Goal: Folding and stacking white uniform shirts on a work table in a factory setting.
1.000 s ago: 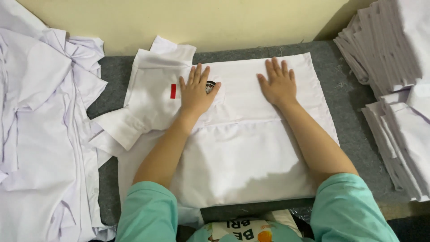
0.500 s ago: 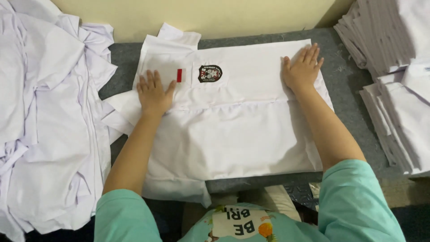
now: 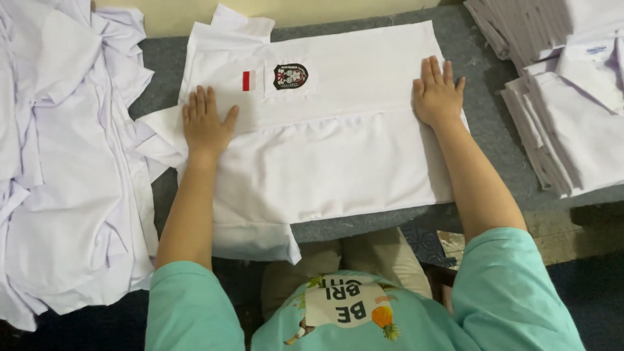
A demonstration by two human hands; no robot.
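A white shirt [image 3: 325,149] lay folded flat in the middle of the grey bench [image 3: 484,123], its lower edge hanging slightly over the near edge. A dark round badge [image 3: 290,76] and a small red and white patch [image 3: 249,80] sat on the part of the shirt towards the far edge. The left hand [image 3: 206,125] lay palm down on the shirt's left side, fingers spread and flat, gripping nothing. The right hand [image 3: 437,94] pressed palm down on the shirt's right edge, fingers together and stretched out, also gripping nothing. A loose heap of white shirts [image 3: 65,162] covered the bench's left end. Neat stacks of folded white shirts [image 3: 565,97] rested at the right end. The person wore a teal top [image 3: 507,292].
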